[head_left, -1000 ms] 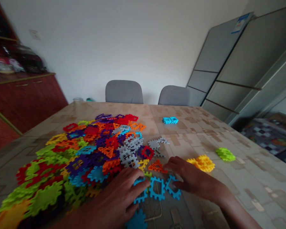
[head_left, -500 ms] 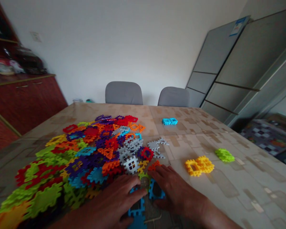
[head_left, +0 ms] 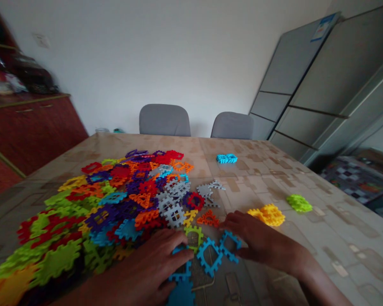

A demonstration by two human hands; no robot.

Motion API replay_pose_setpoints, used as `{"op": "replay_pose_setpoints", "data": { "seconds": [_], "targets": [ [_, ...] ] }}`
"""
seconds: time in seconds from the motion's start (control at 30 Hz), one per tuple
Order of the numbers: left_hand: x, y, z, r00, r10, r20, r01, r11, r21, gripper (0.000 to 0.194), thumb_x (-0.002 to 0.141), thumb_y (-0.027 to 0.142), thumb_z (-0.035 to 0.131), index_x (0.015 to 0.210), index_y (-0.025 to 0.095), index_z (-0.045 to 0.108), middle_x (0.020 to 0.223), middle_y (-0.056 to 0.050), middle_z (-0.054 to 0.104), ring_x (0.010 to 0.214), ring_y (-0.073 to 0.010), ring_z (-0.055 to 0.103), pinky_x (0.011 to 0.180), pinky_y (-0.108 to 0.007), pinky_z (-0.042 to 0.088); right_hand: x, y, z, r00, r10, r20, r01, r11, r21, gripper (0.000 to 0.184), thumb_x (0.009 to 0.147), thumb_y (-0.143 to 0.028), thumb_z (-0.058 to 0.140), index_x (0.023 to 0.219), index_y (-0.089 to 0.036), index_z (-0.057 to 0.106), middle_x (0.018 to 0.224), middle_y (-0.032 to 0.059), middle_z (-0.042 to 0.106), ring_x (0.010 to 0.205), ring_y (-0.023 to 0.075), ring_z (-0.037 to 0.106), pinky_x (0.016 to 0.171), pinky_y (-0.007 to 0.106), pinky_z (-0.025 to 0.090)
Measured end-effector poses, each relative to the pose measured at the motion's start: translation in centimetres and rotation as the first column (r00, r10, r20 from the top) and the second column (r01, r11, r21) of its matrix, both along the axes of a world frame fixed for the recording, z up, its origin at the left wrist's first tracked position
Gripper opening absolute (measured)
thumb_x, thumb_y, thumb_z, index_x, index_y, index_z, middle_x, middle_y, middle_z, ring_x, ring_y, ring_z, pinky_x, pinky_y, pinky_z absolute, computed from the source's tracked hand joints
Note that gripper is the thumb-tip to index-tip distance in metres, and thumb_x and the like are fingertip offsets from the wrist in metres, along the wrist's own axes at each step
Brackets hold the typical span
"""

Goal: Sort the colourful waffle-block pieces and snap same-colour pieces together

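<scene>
My left hand [head_left: 155,261] lies palm down at the right edge of a heap of plastic interlocking pieces [head_left: 105,208]. Its fingers are apart, touching or just over a blue open-frame piece [head_left: 187,272], partly hidden. A solid blue piece [head_left: 182,293] lies below that frame. My right hand [head_left: 255,236] is open, with thumb and fingers spread beside a blue square frame [head_left: 231,246]; its thumb is at the frame's right edge. Between my hands lie another blue frame [head_left: 210,257] and a lime frame [head_left: 194,238]. An orange triangle [head_left: 208,218] lies just beyond.
Yellow pieces [head_left: 271,214] sit right behind my right hand, with a lime stack [head_left: 299,203] farther right. A light blue stack [head_left: 227,158] is near the far edge. Grey pieces [head_left: 207,191] lie beside the heap. Two grey chairs [head_left: 164,120] stand behind the patterned table [head_left: 332,238].
My right hand has moved right, and a blue frame beside it has shifted right, uncovering another blue frame and the orange triangle. My left hand has barely moved. The view has tilted slightly.
</scene>
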State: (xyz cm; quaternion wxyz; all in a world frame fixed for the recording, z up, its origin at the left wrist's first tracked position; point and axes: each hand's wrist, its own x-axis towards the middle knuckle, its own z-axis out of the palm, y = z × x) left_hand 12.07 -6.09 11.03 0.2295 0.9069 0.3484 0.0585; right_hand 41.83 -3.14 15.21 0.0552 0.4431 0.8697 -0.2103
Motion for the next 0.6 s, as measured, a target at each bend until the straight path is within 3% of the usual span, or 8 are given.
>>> {"op": "replay_pose_setpoints", "data": {
  "seconds": [0.13, 0.23, 0.5, 0.6],
  "targets": [
    [0.2, -0.2, 0.1, 1.0, 0.007, 0.008, -0.007, 1.0, 0.022, 0.069, 0.072, -0.001, 0.061, 0.133, 0.032, 0.062, 0.145, -0.006, 0.056, 0.134, -0.0314, 0.051, 0.111, -0.046, 0.046, -0.7, -0.3, 0.8, 0.991, -0.008, 0.137, 0.016, 0.998, -0.063, 0.068, 0.071, -0.015, 0.086, 0.134, -0.018, 0.062, 0.138, 0.0162, 0.059, 0.129, 0.0353, 0.052, 0.107, 0.049, 0.042],
    [0.4, -0.3, 0.6, 0.999, 0.008, -0.032, -0.009, 1.0, -0.016, 0.068, 0.074, 0.0, 0.063, 0.134, 0.031, 0.062, 0.147, -0.007, 0.055, 0.137, -0.0326, 0.049, 0.112, -0.049, 0.045, -1.7, -0.3, 1.0, 0.983, -0.019, 0.183, 0.033, 0.997, -0.072, 0.07, 0.069, -0.01, 0.085, 0.135, -0.014, 0.061, 0.138, 0.0192, 0.058, 0.129, 0.0369, 0.051, 0.108, 0.053, 0.042],
    [0.7, 0.0, 2.0, 0.998, 0.014, -0.061, -0.018, 0.997, -0.074, 0.066, 0.071, 0.0, 0.073, 0.129, 0.03, 0.065, 0.145, -0.007, 0.058, 0.135, -0.034, 0.051, 0.112, -0.048, 0.046, -0.5, 0.2, -1.9, 0.982, -0.058, 0.179, 0.067, 0.997, -0.045, 0.08, 0.071, -0.022, 0.083, 0.144, -0.01, 0.052, 0.152, 0.0235, 0.045, 0.143, 0.0401, 0.037, 0.118, 0.056, 0.029],
    [0.7, 0.0, 2.4, 0.998, 0.014, -0.058, -0.02, 0.994, -0.103, 0.064, 0.071, 0.0, 0.076, 0.126, 0.03, 0.067, 0.144, -0.006, 0.058, 0.135, -0.0337, 0.052, 0.111, -0.047, 0.046, -0.6, 0.1, -2.0, 0.983, -0.073, 0.169, 0.083, 0.995, -0.053, 0.076, 0.073, -0.022, 0.079, 0.144, -0.011, 0.052, 0.152, 0.0226, 0.046, 0.143, 0.0397, 0.038, 0.118, 0.057, 0.028]
  ]
}}
